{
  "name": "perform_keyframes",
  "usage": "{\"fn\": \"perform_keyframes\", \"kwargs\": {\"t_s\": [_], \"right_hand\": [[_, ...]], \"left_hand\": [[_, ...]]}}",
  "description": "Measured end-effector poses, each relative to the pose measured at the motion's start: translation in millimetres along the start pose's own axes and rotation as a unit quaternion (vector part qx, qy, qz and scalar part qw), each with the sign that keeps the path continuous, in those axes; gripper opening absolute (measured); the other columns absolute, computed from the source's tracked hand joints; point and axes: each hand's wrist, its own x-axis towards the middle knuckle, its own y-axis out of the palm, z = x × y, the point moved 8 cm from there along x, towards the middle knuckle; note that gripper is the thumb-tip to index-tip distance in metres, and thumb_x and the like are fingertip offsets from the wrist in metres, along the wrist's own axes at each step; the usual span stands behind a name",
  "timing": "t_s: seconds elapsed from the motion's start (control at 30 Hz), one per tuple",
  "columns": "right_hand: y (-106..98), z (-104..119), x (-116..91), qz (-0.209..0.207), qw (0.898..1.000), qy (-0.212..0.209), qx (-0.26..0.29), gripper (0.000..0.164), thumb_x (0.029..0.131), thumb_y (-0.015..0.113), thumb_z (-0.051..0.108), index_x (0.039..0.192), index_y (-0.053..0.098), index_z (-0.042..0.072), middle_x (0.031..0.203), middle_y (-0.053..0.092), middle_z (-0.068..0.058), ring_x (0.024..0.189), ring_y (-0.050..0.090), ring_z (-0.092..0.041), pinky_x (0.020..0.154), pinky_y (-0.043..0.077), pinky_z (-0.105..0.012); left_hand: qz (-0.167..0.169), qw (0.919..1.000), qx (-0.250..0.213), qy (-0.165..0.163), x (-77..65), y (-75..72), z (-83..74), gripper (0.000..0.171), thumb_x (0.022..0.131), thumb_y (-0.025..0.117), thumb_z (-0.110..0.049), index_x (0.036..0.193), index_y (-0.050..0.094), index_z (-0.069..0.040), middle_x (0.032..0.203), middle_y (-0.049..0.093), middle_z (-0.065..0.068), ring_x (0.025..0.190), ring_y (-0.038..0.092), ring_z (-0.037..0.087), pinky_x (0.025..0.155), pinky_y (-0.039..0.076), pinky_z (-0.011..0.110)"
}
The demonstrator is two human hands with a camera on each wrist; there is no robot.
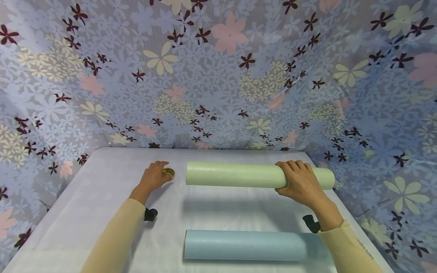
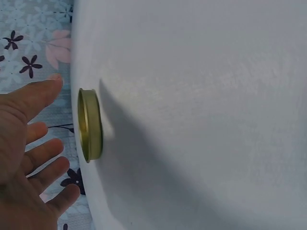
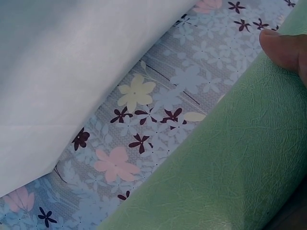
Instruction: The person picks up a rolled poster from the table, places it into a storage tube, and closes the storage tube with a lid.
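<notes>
My right hand (image 1: 300,182) grips a pale green roll (image 1: 235,174) near its right end and holds it level above the white table, where its shadow falls. In the right wrist view my thumb (image 3: 283,50) lies on the roll's finely creased surface (image 3: 225,143). My left hand (image 1: 153,177) is beside a thin gold ring (image 1: 168,172) on the table. In the left wrist view that ring (image 2: 91,125) stands on edge, apart from the spread fingers (image 2: 45,155); whether it is a tape roll or a lid rim, I cannot tell.
A light blue roll (image 1: 246,245) lies along the near part of the white-covered table (image 1: 102,182), partly under my right forearm. Dark wrist-camera parts (image 1: 150,214) show by both wrists. Flower-patterned fabric (image 1: 218,76) hangs behind and at the sides.
</notes>
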Motion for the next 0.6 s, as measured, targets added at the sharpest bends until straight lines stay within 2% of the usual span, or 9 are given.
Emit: {"fn": "perform_keyframes", "kwargs": {"t_s": [0.33,0.6], "right_hand": [[1,-2,-3,-0.014,1.000,-0.005,-0.001,0.078,0.055,0.087,0.034,0.122,0.053,0.013,0.109,0.063,-0.013,0.099,0.055,-0.037,0.083,0.040,-0.055],[1,-3,-3,-0.016,1.000,-0.004,0.001,0.076,0.055,0.087,0.032,0.121,0.054,0.013,0.109,0.063,-0.012,0.099,0.055,-0.036,0.082,0.040,-0.053]], "left_hand": [[0.036,0.9988,0.023,-0.022,5.2,14.7,12.8,0.067,0.085,0.066,-0.032,0.138,0.042,0.000,0.136,0.046,0.026,0.125,0.041,0.045,0.099,0.036,0.060],[0.029,0.9989,0.021,-0.030,3.3,17.1,12.7,0.067,0.084,0.067,-0.033,0.137,0.043,0.001,0.132,0.049,0.026,0.122,0.043,0.044,0.097,0.037,0.060]]}}
